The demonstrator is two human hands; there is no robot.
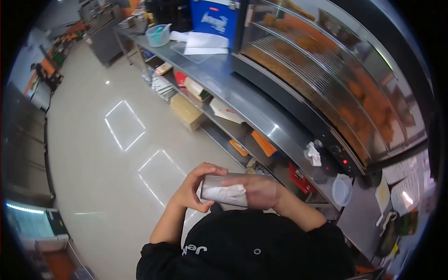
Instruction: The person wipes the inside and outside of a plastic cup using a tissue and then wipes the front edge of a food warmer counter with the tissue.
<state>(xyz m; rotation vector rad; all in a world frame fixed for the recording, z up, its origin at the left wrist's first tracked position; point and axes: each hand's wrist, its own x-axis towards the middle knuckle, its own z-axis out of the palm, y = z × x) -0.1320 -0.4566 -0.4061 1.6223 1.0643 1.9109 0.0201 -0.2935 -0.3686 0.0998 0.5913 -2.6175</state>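
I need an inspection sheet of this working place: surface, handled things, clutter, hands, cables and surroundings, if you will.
Surface: steel counter, shiny, with lower shelves holding goods.
Handled things: clear box, with white, paper-like material showing through it.
Clutter: crumpled white tissue and round plastic tub near the cabinet; white papers farther along.
Hands: left hand grips one end of the box; right hand shows through its wall, whether inside or behind is unclear.
Cables: nothing seen clearly.
Surroundings: glass-fronted cabinet with food, red light lit; pale, reflective floor.
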